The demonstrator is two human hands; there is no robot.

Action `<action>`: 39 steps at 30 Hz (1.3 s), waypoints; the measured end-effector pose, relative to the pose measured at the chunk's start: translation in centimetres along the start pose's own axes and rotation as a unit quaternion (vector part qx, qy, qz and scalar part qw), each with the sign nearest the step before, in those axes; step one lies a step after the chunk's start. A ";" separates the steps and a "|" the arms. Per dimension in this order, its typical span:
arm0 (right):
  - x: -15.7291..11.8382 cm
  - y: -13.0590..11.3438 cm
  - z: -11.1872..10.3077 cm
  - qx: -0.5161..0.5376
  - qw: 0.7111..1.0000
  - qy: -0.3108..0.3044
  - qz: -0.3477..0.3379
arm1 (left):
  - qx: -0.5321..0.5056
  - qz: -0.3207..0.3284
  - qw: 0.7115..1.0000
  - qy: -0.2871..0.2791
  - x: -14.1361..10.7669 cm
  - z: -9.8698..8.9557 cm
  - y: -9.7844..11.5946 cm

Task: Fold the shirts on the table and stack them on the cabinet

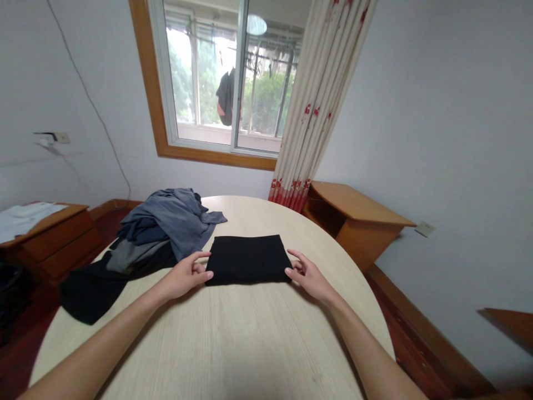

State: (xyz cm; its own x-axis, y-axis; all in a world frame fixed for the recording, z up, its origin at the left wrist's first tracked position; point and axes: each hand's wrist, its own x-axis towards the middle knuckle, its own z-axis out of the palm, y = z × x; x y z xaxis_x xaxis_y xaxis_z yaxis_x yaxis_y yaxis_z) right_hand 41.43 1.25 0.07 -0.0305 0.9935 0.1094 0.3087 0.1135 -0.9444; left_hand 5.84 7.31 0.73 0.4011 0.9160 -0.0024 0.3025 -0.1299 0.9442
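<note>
- Take the pile of clothes (170,219) as your landmark: the folded black cloth (250,258) lies flat on the round table (254,344), just to the right of that pile, with a narrow strip of tabletop showing between them.
- The long axis of the cloth runs crosswise in front of you, from the end beside the pile to the end farther from it; its short edges face your two hands.
- Your left hand (186,276) is at the pile-side end, so the cloth lies to its right, away from the pile.
- Your right hand (310,278) is at the end away from the pile, so the cloth lies to its left, toward the pile.
- Neither hand is clearly nearer: both meet the cloth at its short edges, each thumb at a near corner.
- On each hand you have thumb and forefinger spread apart, the other fingers curled; whether those tuck under the cloth and pinch it, you cannot tell from this view.
- Nearest the cloth, the pile shows a grey-blue garment (179,214); a black garment (94,291) trails from the pile's near left side.
</note>
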 end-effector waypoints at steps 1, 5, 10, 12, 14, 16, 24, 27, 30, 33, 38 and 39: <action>-0.1 0.0 -0.1 0.014 1.000 -0.005 -0.002 | 0.000 0.001 1.000 0.001 -0.2 0.0 0.1; 0.2 0.2 -0.1 0.070 0.997 0.006 0.010 | 0.003 0.001 1.000 0.013 0.0 0.0 0.1; -0.1 0.2 -0.9 0.033 0.998 0.006 0.055 | 0.035 -0.027 0.999 0.006 -0.3 0.0 0.1; -0.7 0.1 -1.6 0.000 0.997 -0.016 0.077 | 0.047 -0.044 0.998 -0.007 -0.9 -0.2 0.3; -1.3 -0.2 -2.3 -0.030 0.994 -0.047 0.089 | 0.055 -0.070 0.994 -0.057 -1.5 -0.4 0.8; -1.7 -0.9 -2.5 -0.084 0.991 -0.054 0.085 | 0.076 -0.088 0.987 -0.110 -2.0 -0.5 1.6; -0.2 -4.9 4.6 -0.410 0.896 0.007 -0.173 | 0.343 0.215 0.912 0.060 -1.0 5.2 4.3; 0.4 -4.6 6.8 -0.435 0.878 -0.114 -0.161 | 0.401 0.210 0.891 -0.044 -0.9 7.6 3.3; 1.0 -3.5 6.2 -0.453 0.872 -0.139 -0.120 | 0.436 0.153 0.885 -0.063 -1.3 8.0 2.4; 2.0 -2.3 4.1 -0.466 0.874 -0.124 -0.063 | 0.455 0.111 0.883 -0.033 -1.5 7.3 2.1; 3.4 -1.4 1.6 -0.474 0.875 -0.097 0.027 | 0.479 0.045 0.876 0.009 -1.6 5.8 1.5; 3.5 -1.6 1.7 -0.483 0.870 -0.095 0.031 | 0.486 0.030 0.873 0.020 -1.6 5.6 1.4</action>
State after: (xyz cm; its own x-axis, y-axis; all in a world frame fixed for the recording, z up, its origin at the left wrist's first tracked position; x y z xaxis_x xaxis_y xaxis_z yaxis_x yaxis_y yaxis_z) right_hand 39.21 4.51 1.43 -0.1139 0.9908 -0.0728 0.9676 0.0940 -0.2343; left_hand 10.49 3.53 0.20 0.4165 0.9066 0.0678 0.8809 -0.4209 0.2165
